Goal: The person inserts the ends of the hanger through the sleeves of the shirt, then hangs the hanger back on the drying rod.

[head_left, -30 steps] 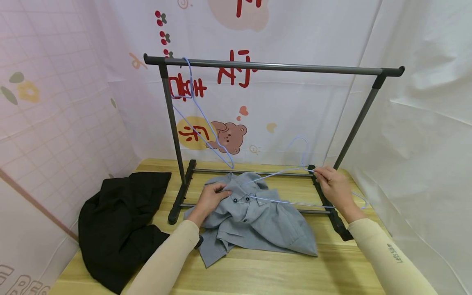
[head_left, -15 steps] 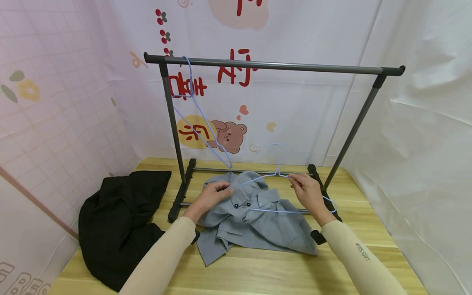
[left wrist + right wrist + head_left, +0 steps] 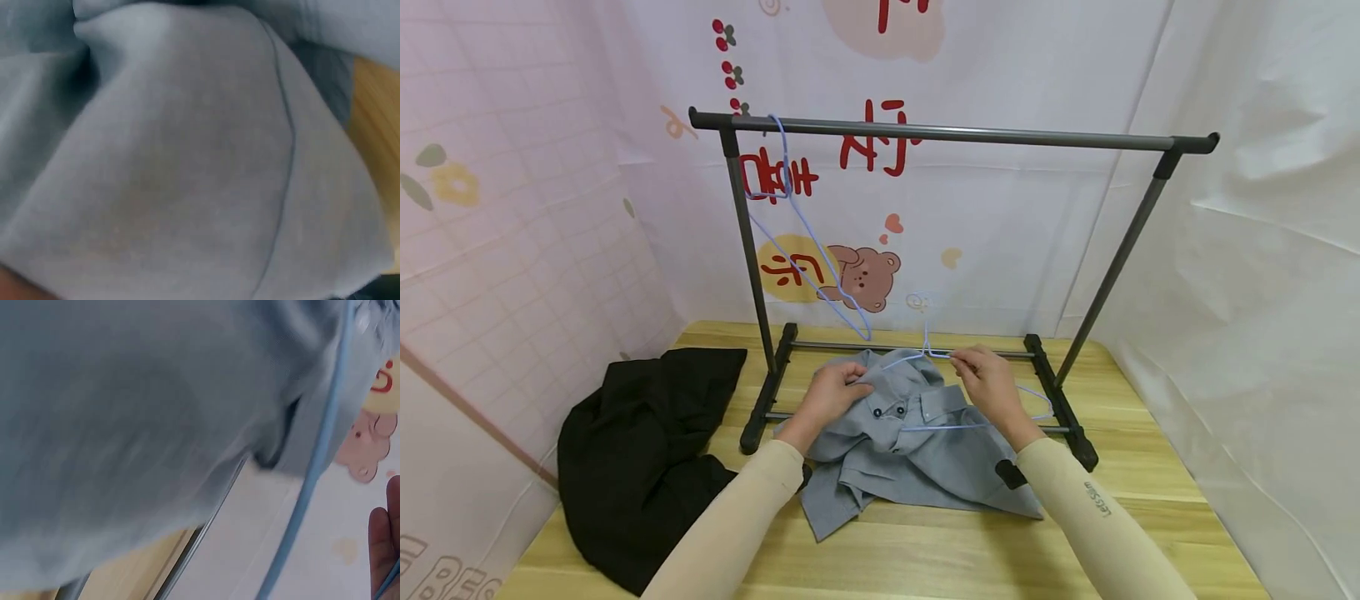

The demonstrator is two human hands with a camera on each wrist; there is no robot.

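A grey button-up shirt (image 3: 925, 467) lies crumpled on the wooden table, its dark buttons showing. On its left part, near the collar, my left hand (image 3: 829, 402) pinches the cloth between thumb and fingers. My right hand (image 3: 988, 385) grips the shoulder of a thin blue hanger (image 3: 951, 427). The hanger's left end goes into the shirt's neck opening and is hidden there. Its hook rises behind the shirt. In the left wrist view, grey cloth (image 3: 187, 150) fills most of the picture. The right wrist view shows the hanger wire (image 3: 320, 450) crossing in front of the shirt.
A dark metal clothes rack (image 3: 955, 133) stands behind and around the shirt, its feet on the table (image 3: 925, 558). From its left end hangs a second blue hanger (image 3: 786, 167). A black garment (image 3: 632, 467) lies at the left. Printed cloth walls surround the table.
My right hand has moved left with the hanger, sliding more of it into the shirt's neck. My left hand has stayed nearly still on the shirt.
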